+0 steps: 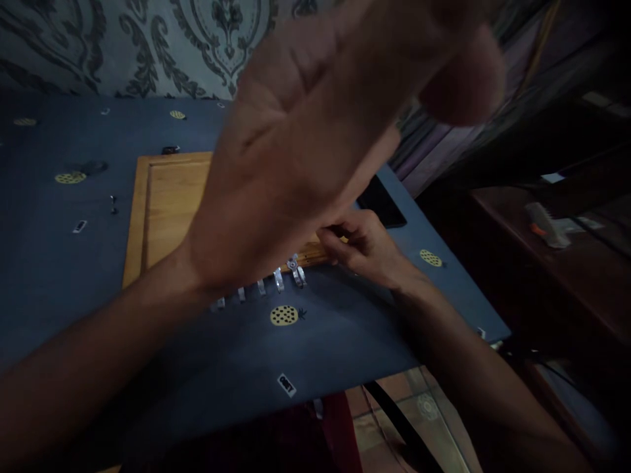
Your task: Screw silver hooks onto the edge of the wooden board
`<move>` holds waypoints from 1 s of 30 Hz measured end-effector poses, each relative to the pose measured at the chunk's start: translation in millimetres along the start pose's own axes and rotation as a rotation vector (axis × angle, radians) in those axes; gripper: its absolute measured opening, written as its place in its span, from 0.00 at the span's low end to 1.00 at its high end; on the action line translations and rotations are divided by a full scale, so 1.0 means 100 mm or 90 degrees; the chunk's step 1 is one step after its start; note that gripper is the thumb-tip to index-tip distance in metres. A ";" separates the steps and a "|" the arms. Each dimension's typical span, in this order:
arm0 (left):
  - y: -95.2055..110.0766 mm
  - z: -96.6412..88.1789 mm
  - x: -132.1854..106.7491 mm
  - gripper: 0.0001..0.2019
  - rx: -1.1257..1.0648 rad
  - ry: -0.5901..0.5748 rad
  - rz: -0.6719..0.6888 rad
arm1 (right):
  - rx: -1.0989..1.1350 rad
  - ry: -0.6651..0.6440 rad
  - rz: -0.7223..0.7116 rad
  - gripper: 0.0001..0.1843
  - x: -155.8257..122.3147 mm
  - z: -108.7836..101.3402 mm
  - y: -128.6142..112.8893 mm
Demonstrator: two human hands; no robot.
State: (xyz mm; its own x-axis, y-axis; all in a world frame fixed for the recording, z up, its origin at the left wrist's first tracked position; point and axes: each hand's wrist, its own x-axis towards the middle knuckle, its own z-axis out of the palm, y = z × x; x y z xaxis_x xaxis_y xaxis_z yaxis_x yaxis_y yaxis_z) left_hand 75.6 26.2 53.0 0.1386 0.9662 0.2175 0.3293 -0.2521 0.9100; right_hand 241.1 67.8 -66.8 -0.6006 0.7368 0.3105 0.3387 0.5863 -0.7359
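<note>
My left hand [296, 138] is raised close to the camera and covers much of the view. Its fingers stretch up and to the right, partly out of frame, and I see nothing held in it. Below it lies a wooden panel [172, 174] with a grooved border, largely hidden by the hand. Several shiny metal hooks [279, 280] run along the panel's near edge. At the near right corner of the panel is my right hand [365, 243], its fingers curled and pinched together; what they hold, if anything, is hidden.
A dark blue cloth with pineapple prints [284, 315] covers the table. A black phone-like slab [384, 203] lies beyond my right hand. Small dark pieces [114, 205] are left of the panel, and another dark item [170, 150] is behind it. A brown surface [532, 217] stands at right.
</note>
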 end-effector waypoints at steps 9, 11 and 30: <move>-0.41 0.10 -0.09 0.35 -0.171 -0.026 0.129 | -0.017 0.004 -0.023 0.09 0.01 0.00 0.04; -0.40 0.11 -0.09 0.34 -0.172 -0.040 0.131 | -0.001 -0.004 -0.027 0.09 0.01 0.00 0.04; -0.43 0.17 -0.08 0.35 -0.287 -0.136 0.158 | -0.005 -0.020 -0.017 0.10 0.02 -0.02 -0.02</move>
State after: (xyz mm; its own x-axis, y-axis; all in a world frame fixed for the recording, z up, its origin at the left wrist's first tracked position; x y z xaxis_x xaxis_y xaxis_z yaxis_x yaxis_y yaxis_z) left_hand 75.7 28.7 6.0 0.3634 0.8365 0.4102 -0.1629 -0.3764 0.9120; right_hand 240.8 68.5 -63.9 -0.6315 0.7101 0.3114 0.3281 0.6086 -0.7224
